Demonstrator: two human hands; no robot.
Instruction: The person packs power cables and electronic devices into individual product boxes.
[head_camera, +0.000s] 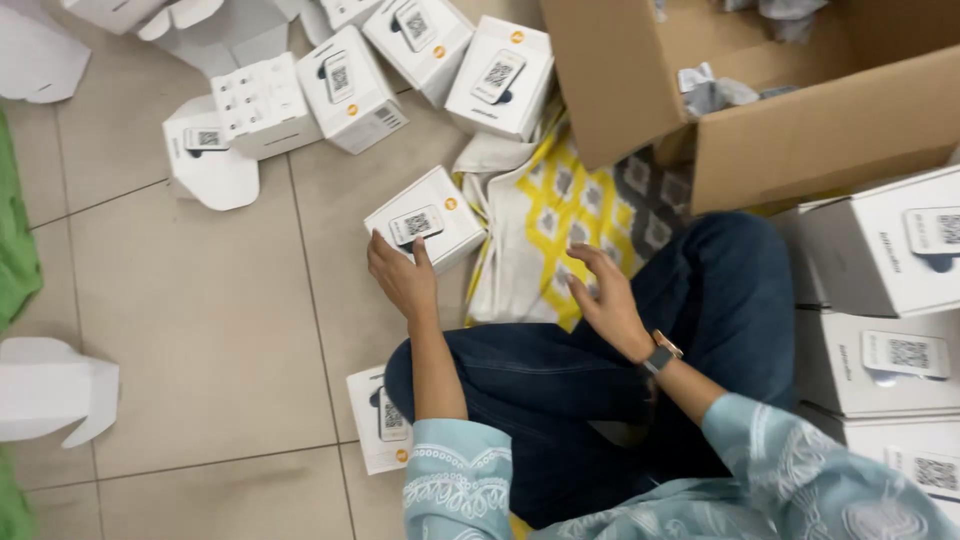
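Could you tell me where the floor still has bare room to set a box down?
The tiles between the left hand, the green cloth and the folded white carton are bare. Along the top, white boxes crowd together beside the cardboard carton.

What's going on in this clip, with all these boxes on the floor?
A person sits cross-legged on a tiled floor. The left hand rests on a small white box beside a yellow patterned cloth; the right hand hovers open over the knee, holding nothing. More white boxes lie scattered ahead, others are stacked at right, beside an open cardboard carton.
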